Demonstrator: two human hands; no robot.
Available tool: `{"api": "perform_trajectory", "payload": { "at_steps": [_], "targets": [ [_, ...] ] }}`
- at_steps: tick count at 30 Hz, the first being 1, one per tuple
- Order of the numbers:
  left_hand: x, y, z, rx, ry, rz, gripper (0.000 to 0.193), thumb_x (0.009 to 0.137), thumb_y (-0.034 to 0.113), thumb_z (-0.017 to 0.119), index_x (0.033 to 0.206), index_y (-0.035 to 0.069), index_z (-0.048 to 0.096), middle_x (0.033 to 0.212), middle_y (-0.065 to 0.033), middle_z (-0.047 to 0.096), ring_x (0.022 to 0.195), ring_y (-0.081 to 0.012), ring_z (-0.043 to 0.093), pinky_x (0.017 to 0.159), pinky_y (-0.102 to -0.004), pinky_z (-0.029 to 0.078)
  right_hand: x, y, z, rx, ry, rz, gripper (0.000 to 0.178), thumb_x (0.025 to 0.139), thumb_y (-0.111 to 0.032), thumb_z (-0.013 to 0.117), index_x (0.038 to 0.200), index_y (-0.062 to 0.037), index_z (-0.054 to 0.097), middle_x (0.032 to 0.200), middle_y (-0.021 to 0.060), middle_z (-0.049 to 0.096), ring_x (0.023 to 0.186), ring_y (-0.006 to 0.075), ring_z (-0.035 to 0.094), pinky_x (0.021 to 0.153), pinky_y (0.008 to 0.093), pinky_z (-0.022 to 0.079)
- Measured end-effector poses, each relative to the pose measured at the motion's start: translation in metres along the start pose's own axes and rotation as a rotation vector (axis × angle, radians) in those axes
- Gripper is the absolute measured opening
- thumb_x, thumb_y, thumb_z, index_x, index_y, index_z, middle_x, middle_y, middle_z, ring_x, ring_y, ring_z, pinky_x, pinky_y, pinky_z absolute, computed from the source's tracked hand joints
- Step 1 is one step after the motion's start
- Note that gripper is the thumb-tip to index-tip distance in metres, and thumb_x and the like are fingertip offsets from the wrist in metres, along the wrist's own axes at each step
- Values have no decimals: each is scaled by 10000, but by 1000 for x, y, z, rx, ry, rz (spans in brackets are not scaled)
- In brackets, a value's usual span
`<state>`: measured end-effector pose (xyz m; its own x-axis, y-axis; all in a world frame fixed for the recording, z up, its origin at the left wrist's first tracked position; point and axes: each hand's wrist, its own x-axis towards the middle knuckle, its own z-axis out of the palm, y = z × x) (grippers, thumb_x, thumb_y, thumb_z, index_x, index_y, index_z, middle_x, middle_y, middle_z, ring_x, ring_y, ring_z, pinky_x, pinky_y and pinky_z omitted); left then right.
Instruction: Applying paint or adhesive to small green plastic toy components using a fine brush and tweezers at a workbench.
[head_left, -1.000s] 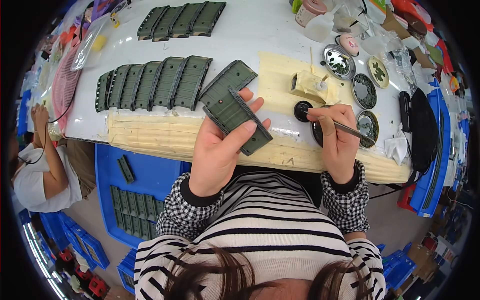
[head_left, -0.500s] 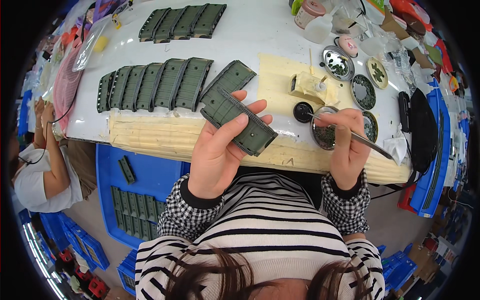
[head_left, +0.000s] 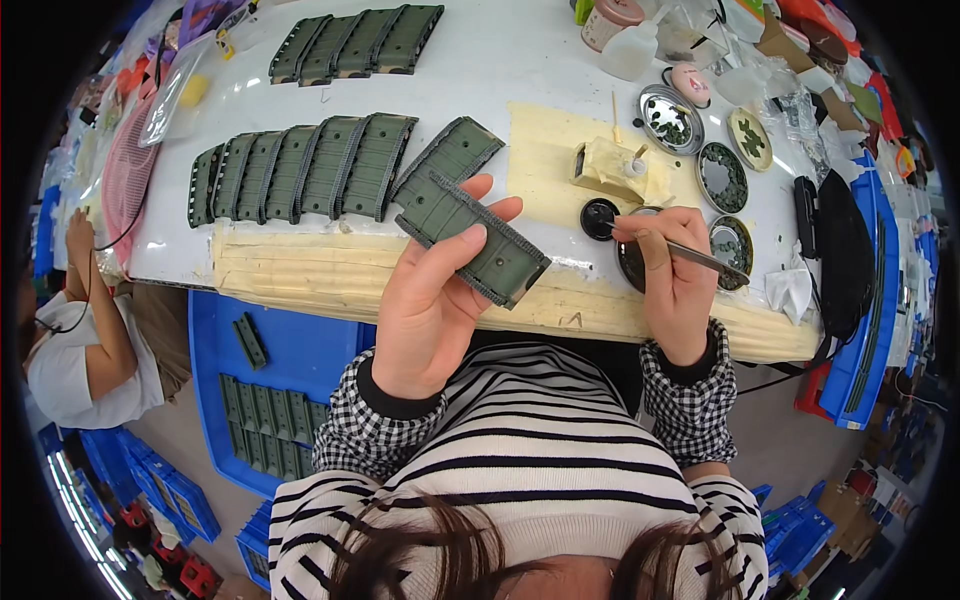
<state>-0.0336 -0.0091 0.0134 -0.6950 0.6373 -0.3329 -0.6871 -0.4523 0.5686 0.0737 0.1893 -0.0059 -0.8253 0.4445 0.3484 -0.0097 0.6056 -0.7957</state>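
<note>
My left hand (head_left: 425, 300) is closed round a dark green ribbed panel (head_left: 472, 240), its thumb lying across the face. The panel is tilted, with a dark toothed strip along its upper edge. It partly covers another green panel (head_left: 455, 150) on the table behind it. My right hand (head_left: 675, 280) pinches metal tweezers (head_left: 700, 260). Their tip reaches the rim of a small round black pot (head_left: 599, 219); whether anything is between the tips is too small to tell. Partly hidden behind the right fingers is a metal dish (head_left: 630, 262) of small dark pieces.
More green panels (head_left: 300, 170) stand in a row at the left, others (head_left: 355, 45) farther back. Dishes of small green pieces (head_left: 722, 180) and a tape-wrapped block (head_left: 605, 170) stand right. A blue tray (head_left: 290, 325) lies below the table edge. A person (head_left: 95, 340) sits far left.
The tweezers have swung to a flatter angle as my right hand shifted slightly up, their tip staying by the black pot. My left hand holds the panel much as before. The view has shifted slightly.
</note>
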Motion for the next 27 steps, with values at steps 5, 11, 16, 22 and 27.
{"api": "perform_trajectory", "payload": {
  "at_steps": [5,11,16,22,27],
  "targets": [
    [-1,-2,0,71,19,-6,447,960,70,546,1386,50,411,1270,-152,563,1087,-152,597,897,-312,543,0,1,0,-19,-8,-10,124,925,-75,613,962,-18,716,801,41,683,841,197,501,730,295,442],
    [-3,-3,0,97,37,-3,433,963,70,551,1374,55,416,1264,-141,571,1084,-144,593,885,-303,532,0,1,0,-42,-13,-27,125,926,-83,616,964,-21,717,804,41,680,839,201,499,732,299,441],
    [-4,-1,-1,50,30,-34,431,960,85,557,1365,50,412,1269,-152,572,1078,-164,606,882,-313,539,1,0,-1,-48,-23,-31,122,926,-86,618,958,-22,717,805,38,678,836,200,501,731,299,441],
    [-3,-2,-2,8,35,-45,423,954,79,559,1347,30,410,1264,-176,572,1084,-194,619,885,-326,552,1,-2,-1,-30,-1,-25,120,923,-67,610,953,-20,716,815,38,682,836,198,499,735,295,441],
    [-3,-2,-4,-3,43,-32,428,948,68,565,1342,21,406,1261,-185,572,1077,-202,626,875,-326,564,1,-21,-14,-77,-20,-121,139,923,-53,582,948,-14,713,835,41,685,851,206,502,746,301,444]
  ]
}}
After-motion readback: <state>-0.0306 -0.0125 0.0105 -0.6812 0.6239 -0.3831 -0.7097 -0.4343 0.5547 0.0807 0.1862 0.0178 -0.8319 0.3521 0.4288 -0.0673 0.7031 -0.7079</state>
